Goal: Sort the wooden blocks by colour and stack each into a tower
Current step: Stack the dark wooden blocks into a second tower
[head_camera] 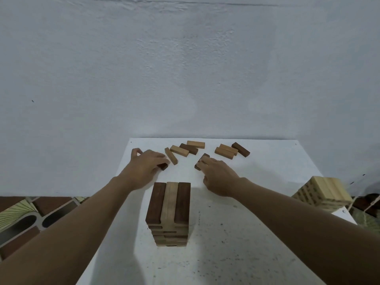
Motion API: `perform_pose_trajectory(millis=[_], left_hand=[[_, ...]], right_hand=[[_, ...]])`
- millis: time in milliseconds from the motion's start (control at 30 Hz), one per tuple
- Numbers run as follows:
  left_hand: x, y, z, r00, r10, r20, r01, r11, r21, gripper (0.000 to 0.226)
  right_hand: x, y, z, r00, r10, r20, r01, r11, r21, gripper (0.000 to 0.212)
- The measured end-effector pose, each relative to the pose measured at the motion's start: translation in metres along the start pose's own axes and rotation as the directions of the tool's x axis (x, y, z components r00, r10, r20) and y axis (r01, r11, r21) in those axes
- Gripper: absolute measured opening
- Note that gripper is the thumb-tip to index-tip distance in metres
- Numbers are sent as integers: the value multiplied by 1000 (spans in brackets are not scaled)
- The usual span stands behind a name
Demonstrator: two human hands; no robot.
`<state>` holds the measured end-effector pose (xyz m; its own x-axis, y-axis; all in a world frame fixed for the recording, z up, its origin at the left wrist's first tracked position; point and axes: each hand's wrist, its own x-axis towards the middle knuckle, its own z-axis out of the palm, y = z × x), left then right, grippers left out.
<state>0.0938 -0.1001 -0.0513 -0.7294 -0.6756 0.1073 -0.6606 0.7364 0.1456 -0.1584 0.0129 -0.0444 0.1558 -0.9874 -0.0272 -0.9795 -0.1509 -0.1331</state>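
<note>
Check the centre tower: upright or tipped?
Upright. The centre tower stands on the table, layers stacked level, its three top blocks lying flat.

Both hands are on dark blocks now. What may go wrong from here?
The middle tower stands between both forearms; drawing back the left hand or right hand may knock it. Its top layer mixes dark and light blocks, so the sorting may be wrong. The light tower stands at the edge of the table and may fall.

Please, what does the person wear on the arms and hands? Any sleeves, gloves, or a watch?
Nothing shows. The left forearm and right forearm are bare, with no sleeve in view. The left hand and right hand carry no visible glove, watch, bracelet or ring.
</note>
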Motion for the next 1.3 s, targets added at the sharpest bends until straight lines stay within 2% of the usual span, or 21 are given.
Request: perform_pose_trajectory(millis=[67,200,267,333,400,500,700,767,800,900,933,1033,1200,1300], left_hand=[[5,-4,1,1000,-21,-5,21,1000,21,59],[16,-3,5,969,-3,248,-39,986,164,71],[15,-4,13,959,-16,283,-40,981,190,73],[13,-7,17,982,3,191,-34,987,158,67],[11,-9,16,995,80,66,-89,984,156,58],[8,-11,14,993,119,-21,-114,979,168,46],[-2,-8,11,996,-12,85,23,991,-129,29],[-11,-6,12,994,-53,91,70,978,-198,43],[-17,-1,12,992,-85,88,105,963,-248,49],[-37,11,11,964,-265,20,250,878,-407,31],[-46,15,12,947,-322,-12,287,858,-425,34],[-80,23,13,943,-263,-206,197,936,-291,63],[-126,28,15,915,-330,-232,276,932,-234,55],[-154,38,15,882,-404,-243,332,898,-288,51]], right_hand=[[-1,-1,-1,999,13,43,-14,999,29,49],[1,2,-3,994,29,108,-38,996,84,52],[2,3,-5,993,26,116,-36,995,89,51],[4,4,-7,994,21,110,-31,995,92,49],[6,5,-5,996,15,84,-22,996,85,45],[7,5,-1,999,15,31,-17,997,72,39],[-6,2,5,999,-35,-20,36,997,68,45],[-11,2,7,999,-40,-32,42,997,63,50],[-14,1,7,998,-41,-41,43,998,55,51],[-24,-3,10,997,-39,-59,40,999,17,53],[-28,-4,12,997,-39,-71,40,999,9,52],[-42,-8,19,987,-54,-152,57,998,18,46],[-77,-23,32,956,-50,-289,71,995,63,29],[-96,-31,38,926,-43,-375,80,993,84,11]])
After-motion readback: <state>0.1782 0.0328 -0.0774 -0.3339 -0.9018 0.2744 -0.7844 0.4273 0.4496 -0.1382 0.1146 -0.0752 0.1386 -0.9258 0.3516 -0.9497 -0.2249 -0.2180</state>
